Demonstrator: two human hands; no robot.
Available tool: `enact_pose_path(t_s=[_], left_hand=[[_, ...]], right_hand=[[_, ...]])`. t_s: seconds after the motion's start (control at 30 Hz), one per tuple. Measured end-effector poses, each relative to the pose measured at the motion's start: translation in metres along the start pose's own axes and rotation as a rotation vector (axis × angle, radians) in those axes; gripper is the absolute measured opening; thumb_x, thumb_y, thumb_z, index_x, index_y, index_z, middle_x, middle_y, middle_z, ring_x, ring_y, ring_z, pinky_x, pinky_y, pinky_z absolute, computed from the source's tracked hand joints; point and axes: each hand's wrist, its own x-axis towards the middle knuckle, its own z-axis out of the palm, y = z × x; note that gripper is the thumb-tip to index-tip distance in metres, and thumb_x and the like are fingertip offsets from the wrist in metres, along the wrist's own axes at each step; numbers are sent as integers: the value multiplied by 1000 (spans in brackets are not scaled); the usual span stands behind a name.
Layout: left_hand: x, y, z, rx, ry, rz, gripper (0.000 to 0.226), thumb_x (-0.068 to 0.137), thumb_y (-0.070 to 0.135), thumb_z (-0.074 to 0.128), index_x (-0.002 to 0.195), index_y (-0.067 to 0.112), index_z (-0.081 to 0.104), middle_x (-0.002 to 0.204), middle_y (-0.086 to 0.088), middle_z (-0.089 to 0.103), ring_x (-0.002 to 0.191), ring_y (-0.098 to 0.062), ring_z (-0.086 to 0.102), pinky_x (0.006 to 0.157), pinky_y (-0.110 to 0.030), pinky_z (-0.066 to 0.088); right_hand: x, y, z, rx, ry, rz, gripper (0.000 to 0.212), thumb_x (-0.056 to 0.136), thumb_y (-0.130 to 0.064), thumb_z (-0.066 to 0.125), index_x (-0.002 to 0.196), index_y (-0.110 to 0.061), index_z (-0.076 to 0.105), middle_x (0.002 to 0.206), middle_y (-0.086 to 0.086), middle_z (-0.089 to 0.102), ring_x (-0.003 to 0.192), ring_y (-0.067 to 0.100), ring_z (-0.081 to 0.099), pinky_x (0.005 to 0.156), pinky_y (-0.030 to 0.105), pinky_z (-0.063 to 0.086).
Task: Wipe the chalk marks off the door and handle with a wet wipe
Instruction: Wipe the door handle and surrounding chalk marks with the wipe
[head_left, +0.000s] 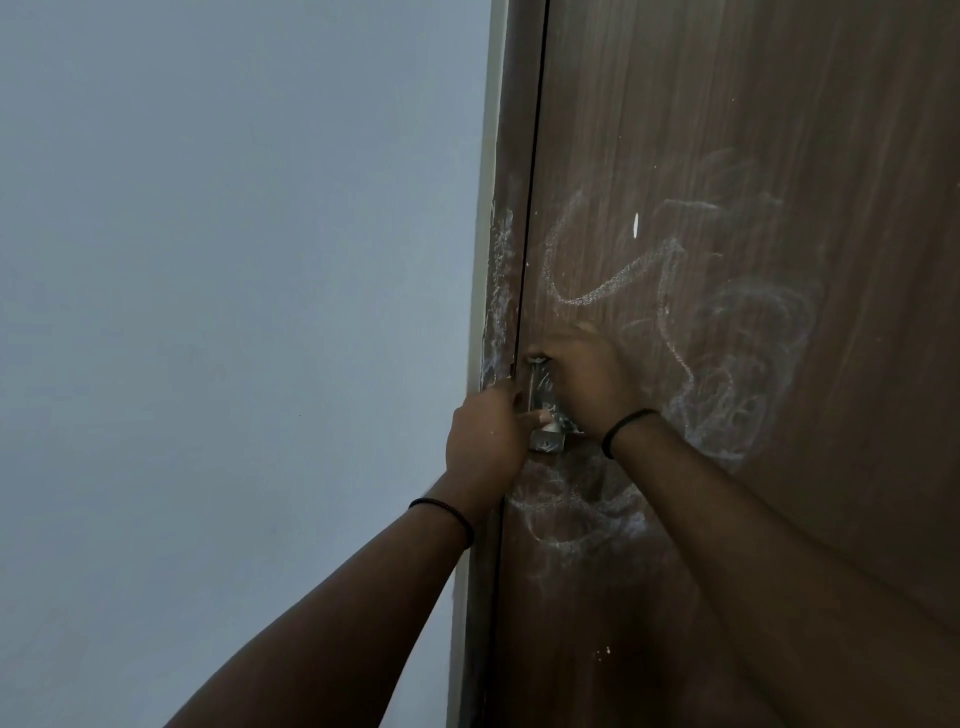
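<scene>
Clearly, the handle stage of the job is in hand. Both hands are brought together at the metal handle (545, 410), which is mounted at the left edge of the brown door (779, 156), right beside the dark gap that parts it from the door frame (501, 291). The right hand (584, 379) is laid over the upper part of the handle with its fingers curled down around it, so the handle is taken to be gripped there. The left hand (485, 441) is held against the lower part, one finger stretched across the metal; whether anything is pinched in it cannot be told, since the palm is hidden. No wet wipe can be made out in either hand, and it may be bunched out of sight under the fingers.

The chalk marks (613, 288) are seen all around: a bold loop above the hands, fainter scribbles to the right, a dense smear just below the handle, and streaks down the frame on the left. White traces also show on the metal plate between the hands. So the wiping is judged to be barely begun. Next, firm rubbing over the handle is called for, and then broad strokes across the door face.
</scene>
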Motion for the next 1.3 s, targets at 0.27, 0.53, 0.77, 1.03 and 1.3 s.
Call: enact_pose_path(t_s=[0.27, 0.53, 0.77, 1.03, 1.3], left_hand=[[-4, 1, 0, -12, 54, 35, 37, 87, 39, 72, 114, 18, 60, 103, -4, 72, 89, -26, 68, 73, -36, 54], [-9, -2, 3, -61, 74, -18, 44, 86, 42, 73, 119, 21, 54, 101, -3, 72, 87, -24, 69, 68, -33, 51], [-13, 0, 5, -133, 121, -100, 50, 82, 44, 76, 112, 24, 41, 107, -4, 70, 87, -26, 67, 66, -31, 45], [-14, -1, 8, -146, 120, -103, 50, 83, 44, 75, 101, 29, 30, 103, -5, 69, 86, -29, 68, 65, -30, 42], [-9, -5, 9, -166, 106, -82, 45, 83, 42, 75, 102, 28, 36, 88, 8, 56, 73, -17, 56, 63, -27, 43]], right_hand=[[14, 5, -7, -76, -108, -230, 17, 86, -7, 65, 89, -20, 76, 87, -2, 72, 89, 19, 54, 75, 37, 48], [23, 14, -15, -86, -146, -228, 26, 82, -1, 66, 78, -23, 78, 83, -8, 72, 91, 17, 55, 77, 33, 47], [30, 1, -17, -320, -182, -290, 43, 84, -4, 60, 115, -34, 58, 91, 0, 63, 92, 24, 53, 79, 35, 33], [5, 12, -20, -216, -141, -311, 17, 86, -17, 67, 89, -32, 74, 82, -8, 66, 90, 20, 55, 83, 39, 40], [-6, 28, -20, -112, -99, -301, 24, 71, 7, 74, 78, -15, 78, 75, 1, 73, 72, 22, 61, 61, 27, 45]])
